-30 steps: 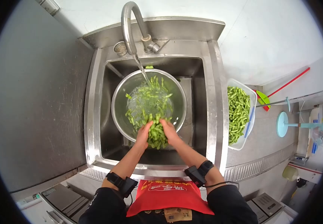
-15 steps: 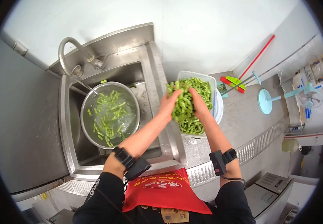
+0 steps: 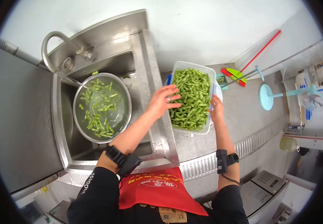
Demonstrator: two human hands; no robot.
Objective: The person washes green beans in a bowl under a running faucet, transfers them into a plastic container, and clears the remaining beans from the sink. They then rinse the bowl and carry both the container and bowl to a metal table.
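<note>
Green edamame pods (image 3: 191, 97) fill a clear plastic tub (image 3: 175, 71) to the right of the sink. My left hand (image 3: 164, 101) is over the tub's left side, its fingers spread and the tips above the pods. At the tub's right rim is my right hand (image 3: 217, 108), fingers apart and nothing in them. More pods (image 3: 98, 108) float in water in a round steel bowl (image 3: 128, 112), which sits in the sink (image 3: 67, 138). Water runs from the curved faucet (image 3: 47, 48) into this bowl.
Under the tub, part of a white round container (image 3: 219, 95) shows. A red-handled broom (image 3: 260, 51) and green dustpan (image 3: 238, 75) lean by the wall. Farther right stands a light-blue fan (image 3: 266, 97). A metal drain grate (image 3: 206, 171) crosses the floor.
The handful of pods held between both hands is back in the tub. My hands have moved apart, the left to the tub's left side and the right to its right rim.
</note>
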